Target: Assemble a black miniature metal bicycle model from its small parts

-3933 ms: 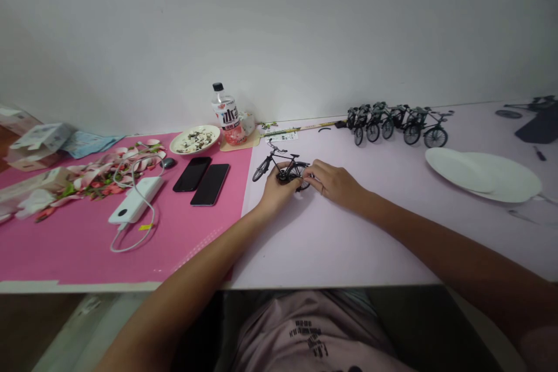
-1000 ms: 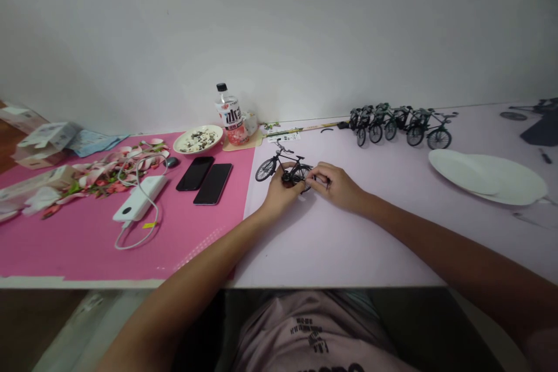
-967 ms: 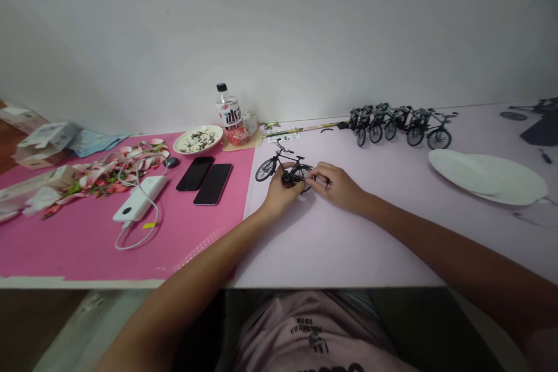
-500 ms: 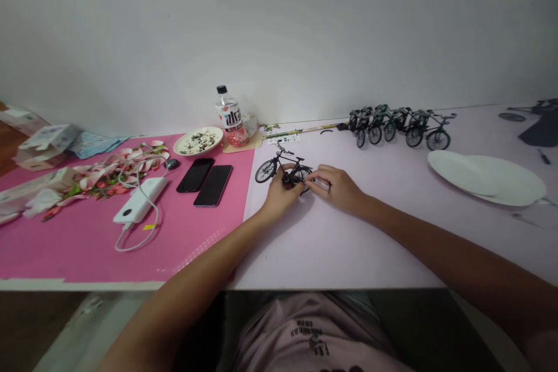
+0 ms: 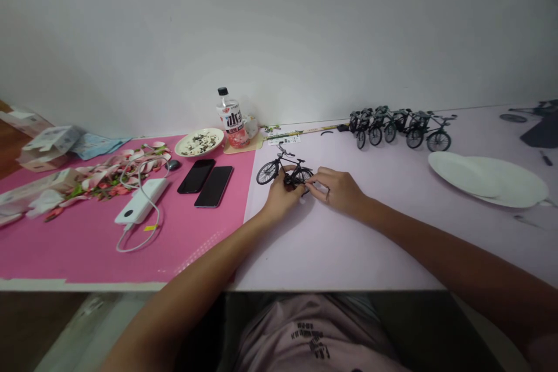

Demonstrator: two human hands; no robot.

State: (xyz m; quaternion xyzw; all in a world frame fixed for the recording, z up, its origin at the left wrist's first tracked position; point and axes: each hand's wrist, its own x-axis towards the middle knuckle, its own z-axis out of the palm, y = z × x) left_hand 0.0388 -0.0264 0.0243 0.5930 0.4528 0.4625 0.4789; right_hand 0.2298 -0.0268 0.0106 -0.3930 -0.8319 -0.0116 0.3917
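A small black model bicycle (image 5: 279, 170) stands upright on the pale lilac table (image 5: 349, 232), its front wheel pointing left. My left hand (image 5: 280, 199) is closed on its rear part from the near side. My right hand (image 5: 337, 189) rests just right of the rear wheel, fingers pinched together at the wheel; what they pinch is too small to make out. The rear wheel is partly hidden by my fingers.
Several finished model bicycles (image 5: 399, 126) stand in a row at the back right. White plates (image 5: 488, 179) lie to the right. On the pink mat (image 5: 87, 238) lie two phones (image 5: 204, 181), a power bank (image 5: 140, 200), artificial flowers (image 5: 107, 177), a dish (image 5: 200, 141) and a bottle (image 5: 229, 118).
My hands stay on the model bicycle; the fingers of my right hand have shifted slightly at the rear wheel. The view has drifted a little.
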